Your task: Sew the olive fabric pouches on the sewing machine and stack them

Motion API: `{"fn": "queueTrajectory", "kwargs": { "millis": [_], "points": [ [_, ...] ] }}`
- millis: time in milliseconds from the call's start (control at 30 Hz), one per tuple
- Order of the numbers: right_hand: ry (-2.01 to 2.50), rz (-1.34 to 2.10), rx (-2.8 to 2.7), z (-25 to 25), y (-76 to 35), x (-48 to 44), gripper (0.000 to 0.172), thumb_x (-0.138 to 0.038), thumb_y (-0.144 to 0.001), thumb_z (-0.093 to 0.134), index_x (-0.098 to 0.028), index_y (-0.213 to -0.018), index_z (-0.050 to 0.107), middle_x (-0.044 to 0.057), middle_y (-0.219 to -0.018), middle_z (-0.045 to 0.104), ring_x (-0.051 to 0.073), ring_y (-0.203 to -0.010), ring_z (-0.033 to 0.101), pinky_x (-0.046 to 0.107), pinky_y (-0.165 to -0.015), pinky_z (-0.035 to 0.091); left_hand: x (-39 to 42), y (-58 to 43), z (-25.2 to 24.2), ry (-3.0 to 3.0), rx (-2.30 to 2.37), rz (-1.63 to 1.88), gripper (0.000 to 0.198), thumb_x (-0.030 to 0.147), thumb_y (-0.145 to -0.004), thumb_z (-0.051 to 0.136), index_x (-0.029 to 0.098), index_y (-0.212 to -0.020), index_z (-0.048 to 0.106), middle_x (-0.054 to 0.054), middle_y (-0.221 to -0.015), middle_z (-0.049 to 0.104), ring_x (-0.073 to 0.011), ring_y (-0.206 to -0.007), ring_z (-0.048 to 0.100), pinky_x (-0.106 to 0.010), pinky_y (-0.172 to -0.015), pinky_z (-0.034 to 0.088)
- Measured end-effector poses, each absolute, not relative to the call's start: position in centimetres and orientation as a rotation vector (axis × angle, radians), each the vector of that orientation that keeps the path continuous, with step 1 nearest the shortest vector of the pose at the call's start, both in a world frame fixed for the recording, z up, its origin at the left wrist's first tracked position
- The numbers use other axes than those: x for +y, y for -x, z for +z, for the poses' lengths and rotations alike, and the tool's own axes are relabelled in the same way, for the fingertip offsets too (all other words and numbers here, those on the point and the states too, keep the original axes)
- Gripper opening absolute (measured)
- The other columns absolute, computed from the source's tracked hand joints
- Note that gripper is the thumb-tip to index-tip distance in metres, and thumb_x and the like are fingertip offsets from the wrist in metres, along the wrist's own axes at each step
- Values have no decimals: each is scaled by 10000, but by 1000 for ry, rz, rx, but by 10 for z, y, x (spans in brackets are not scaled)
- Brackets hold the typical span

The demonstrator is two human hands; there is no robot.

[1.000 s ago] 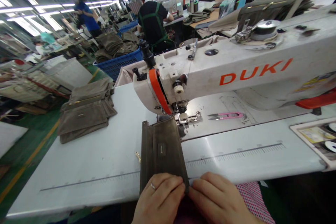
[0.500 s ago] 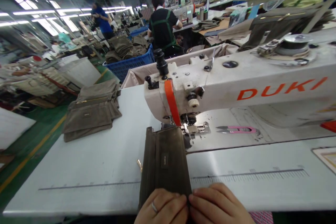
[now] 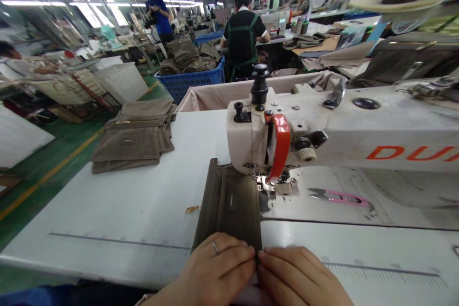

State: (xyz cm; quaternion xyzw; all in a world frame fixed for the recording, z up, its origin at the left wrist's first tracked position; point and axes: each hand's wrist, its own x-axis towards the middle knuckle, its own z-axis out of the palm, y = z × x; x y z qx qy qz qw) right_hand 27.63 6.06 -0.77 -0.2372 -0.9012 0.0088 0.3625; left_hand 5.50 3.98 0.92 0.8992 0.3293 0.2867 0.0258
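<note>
A dark olive fabric piece (image 3: pixel 229 205) with a small label lies on the white table (image 3: pixel 118 215), its far end under the presser foot (image 3: pixel 276 184) of the white sewing machine (image 3: pixel 322 134). My left hand (image 3: pixel 218 267), wearing a ring, presses on the near end of the fabric with fingers together. My right hand (image 3: pixel 297 277) pinches the fabric's near right corner, fingertips meeting those of the left. A gold zipper pull (image 3: pixel 192 209) sticks out at the fabric's left side.
Pink thread snips (image 3: pixel 340 197) lie on the machine bed to the right. A stack of olive fabric pieces (image 3: pixel 134 136) sits at the table's far left. Behind are a blue crate (image 3: pixel 190 81) of fabric, a person in black at another machine, and a person in blue.
The view has swung left and closer, so the machine head sits more to the right. The fabric has fed further under the foot. Both hands keep their hold at its near end.
</note>
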Motion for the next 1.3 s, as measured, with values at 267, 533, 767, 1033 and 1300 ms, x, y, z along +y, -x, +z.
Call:
{"fn": "queueTrajectory", "kwargs": {
  "millis": [267, 533, 767, 1033, 1300],
  "points": [
    [615, 94, -2330, -4, -276, 78, 237, -179, -980, 454, -147, -1039, 682, 25, -1078, 669, 169, -960, 603, 284, -805, 512, 63, -50, 7, -2746, 1022, 680, 246, 201, -975, 407, 135, -1121, 594, -72, -1093, 650, -141, -1002, 594, -279, -918, 510],
    [683, 188, -2328, -5, -270, 96, 213, -157, -951, 484, -144, -1061, 666, 49, -1082, 651, 185, -955, 591, 333, -792, 519, 89, -47, 4, -2835, 995, 656, 218, 114, -941, 478, 105, -1140, 566, -32, -1152, 627, -118, -1074, 548, -279, -973, 453],
    [751, 215, -2353, 10, -264, 113, 191, -154, -942, 487, -155, -1049, 645, 42, -1011, 653, 188, -890, 591, 347, -781, 516, 112, -44, 2, -2901, 998, 697, 194, 126, -953, 457, 123, -1110, 570, -14, -1118, 651, -122, -1055, 568, -279, -963, 442],
    [877, 149, -2472, 0, -266, 136, 252, -173, -888, 521, -162, -1122, 613, 76, -1082, 620, 269, -954, 578, 460, -808, 518, 138, -42, 4, -2841, 1087, 739, 185, 188, -977, 438, 165, -1073, 594, 13, -1109, 653, -153, -1004, 591, -306, -925, 462],
    [1006, 112, -2452, -4, -265, 143, 282, -202, -896, 491, -183, -1145, 622, 112, -1050, 617, 266, -854, 584, 398, -677, 518, 164, -43, 9, -2909, 1175, 651, 185, 198, -965, 463, 166, -1006, 640, -12, -988, 682, -146, -967, 615, -286, -925, 461]
  ]
}}
